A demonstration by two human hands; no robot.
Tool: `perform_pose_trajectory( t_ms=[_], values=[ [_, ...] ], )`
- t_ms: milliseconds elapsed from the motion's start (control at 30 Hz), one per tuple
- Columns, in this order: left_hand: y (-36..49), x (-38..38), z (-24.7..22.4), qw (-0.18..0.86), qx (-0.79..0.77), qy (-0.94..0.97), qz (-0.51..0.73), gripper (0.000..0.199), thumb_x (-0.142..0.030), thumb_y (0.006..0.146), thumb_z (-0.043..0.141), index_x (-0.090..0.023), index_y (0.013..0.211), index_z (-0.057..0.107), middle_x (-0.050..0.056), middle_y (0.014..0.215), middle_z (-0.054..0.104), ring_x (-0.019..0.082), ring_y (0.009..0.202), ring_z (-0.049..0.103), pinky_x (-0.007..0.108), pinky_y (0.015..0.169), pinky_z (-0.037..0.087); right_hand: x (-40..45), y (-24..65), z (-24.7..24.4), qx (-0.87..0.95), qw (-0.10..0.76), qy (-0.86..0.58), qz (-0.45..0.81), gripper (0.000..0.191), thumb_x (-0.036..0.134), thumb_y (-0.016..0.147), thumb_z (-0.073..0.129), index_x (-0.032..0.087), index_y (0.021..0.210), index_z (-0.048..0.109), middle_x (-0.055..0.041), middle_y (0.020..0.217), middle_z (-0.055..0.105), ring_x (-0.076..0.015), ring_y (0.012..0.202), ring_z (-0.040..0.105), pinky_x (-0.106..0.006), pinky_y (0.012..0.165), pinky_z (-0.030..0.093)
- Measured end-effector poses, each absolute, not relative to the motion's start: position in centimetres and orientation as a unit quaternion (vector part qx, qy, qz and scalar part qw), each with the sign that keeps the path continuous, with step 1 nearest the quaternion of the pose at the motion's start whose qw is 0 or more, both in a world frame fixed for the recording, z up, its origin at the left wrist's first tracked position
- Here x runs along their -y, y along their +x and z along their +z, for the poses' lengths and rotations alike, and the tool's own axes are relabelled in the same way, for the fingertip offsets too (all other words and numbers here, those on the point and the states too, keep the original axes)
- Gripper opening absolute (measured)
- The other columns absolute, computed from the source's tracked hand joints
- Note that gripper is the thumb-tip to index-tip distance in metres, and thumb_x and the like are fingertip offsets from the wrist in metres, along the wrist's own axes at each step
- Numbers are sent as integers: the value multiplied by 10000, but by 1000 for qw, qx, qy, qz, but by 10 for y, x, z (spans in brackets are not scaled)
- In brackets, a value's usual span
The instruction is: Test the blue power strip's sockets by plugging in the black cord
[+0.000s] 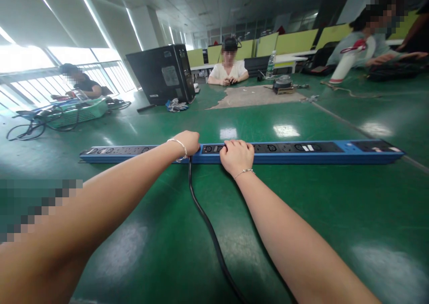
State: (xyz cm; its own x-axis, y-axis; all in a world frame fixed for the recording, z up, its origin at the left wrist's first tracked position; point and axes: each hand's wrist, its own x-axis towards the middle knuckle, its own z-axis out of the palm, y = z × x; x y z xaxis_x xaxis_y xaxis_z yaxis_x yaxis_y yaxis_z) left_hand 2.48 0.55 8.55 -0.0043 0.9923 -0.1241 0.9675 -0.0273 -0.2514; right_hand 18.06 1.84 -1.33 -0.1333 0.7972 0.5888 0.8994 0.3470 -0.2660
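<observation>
A long blue power strip [311, 158] with black sockets lies crosswise on the green tabletop in front of me. My left hand [188, 143] is closed in a fist at its top face, left of the middle. From under that fist a black power cord [204, 212] runs down toward the near edge; its plug is hidden by my fingers, so I cannot tell how far it sits in a socket. Just to the right, my right hand [237, 156] grips the strip from above, fingers curled over the far edge.
Ahead stand a black computer case [157, 76] with a glove [177, 105] beside it, and a black device [283, 84]. A green basket [80, 114] with cables is at left. A water bottle [271, 65] stands farther back. Other people sit around the table.
</observation>
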Motion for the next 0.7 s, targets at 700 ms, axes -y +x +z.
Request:
perform_pose_trajectory(
  t_ms=[700],
  values=[
    [-49, 2, 137, 79, 757, -640, 104, 339, -409, 803, 446, -212, 975, 661, 60, 737, 688, 229, 772, 641, 332, 753, 459, -19, 179, -14, 742, 336, -576, -65, 300, 266, 842, 407, 211, 936, 686, -69, 978, 690, -226, 925, 515, -383, 825, 259]
  ],
)
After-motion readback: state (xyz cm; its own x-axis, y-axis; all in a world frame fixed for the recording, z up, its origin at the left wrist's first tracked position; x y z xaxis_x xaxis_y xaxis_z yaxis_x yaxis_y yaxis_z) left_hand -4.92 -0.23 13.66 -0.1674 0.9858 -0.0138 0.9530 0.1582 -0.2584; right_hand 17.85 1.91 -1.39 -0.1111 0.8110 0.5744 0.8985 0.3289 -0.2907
